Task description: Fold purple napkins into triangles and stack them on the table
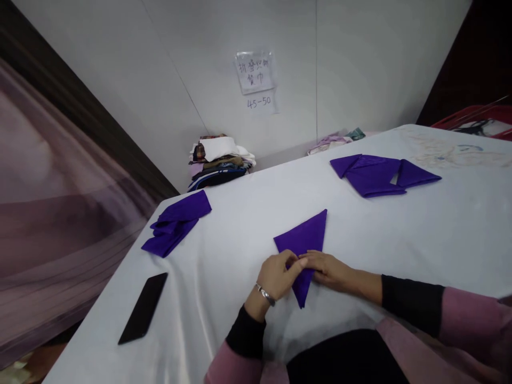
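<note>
A purple cloth napkin (303, 237), folded into a kite shape, lies on the white-covered table in front of me. Its narrow point faces my body and its broad end points away. My left hand (279, 273) is over its left side, fingers curled and pinching the cloth near the middle. From the right, my right hand (330, 270) grips the napkin's edge, its fingers laid across the fabric. The fingertips of both hands meet at the centre, so the cloth beneath them is hidden. A silver bracelet is on my left wrist.
Another folded purple napkin (178, 221) lies at the table's left edge, above a black phone-like slab (143, 308). A third purple napkin (376, 175) rests at the back right. Stacked clothes (220, 160) stand beyond the far edge, against a wall with a paper sign (256, 73).
</note>
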### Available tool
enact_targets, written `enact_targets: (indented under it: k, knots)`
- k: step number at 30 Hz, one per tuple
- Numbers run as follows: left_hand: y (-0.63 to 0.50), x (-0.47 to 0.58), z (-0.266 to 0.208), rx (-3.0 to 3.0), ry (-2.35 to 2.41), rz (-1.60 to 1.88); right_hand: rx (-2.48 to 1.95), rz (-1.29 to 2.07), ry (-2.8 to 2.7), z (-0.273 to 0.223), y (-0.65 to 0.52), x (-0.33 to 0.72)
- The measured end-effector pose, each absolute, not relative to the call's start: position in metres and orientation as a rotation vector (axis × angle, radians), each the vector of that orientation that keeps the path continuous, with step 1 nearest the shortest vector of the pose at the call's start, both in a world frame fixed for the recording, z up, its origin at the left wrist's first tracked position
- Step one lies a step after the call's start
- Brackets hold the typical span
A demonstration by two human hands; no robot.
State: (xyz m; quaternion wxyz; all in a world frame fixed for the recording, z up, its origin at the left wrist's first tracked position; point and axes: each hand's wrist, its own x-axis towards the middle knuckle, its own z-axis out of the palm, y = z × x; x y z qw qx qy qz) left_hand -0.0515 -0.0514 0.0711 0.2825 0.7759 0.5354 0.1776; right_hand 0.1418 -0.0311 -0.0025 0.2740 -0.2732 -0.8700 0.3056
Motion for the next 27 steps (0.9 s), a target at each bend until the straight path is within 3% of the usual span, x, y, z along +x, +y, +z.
enact_targets:
  k: [5, 12, 27]
  knots:
    - [-0.034, -0.053, 0.047, 1.918, 1.340, 0.660, -0.625, 1.273, -2.059, 0.008, -0.039, 0.152]
    - [-0.028, -0.055, 0.032, 1.881, 1.532, 0.753, -0.974, 1.851, -1.285, 0.019, -0.029, 0.158]
    - [-0.022, -0.052, 0.014, 1.905, 1.625, 0.751, -1.106, 1.885, -1.002, 0.017, -0.008, 0.161]
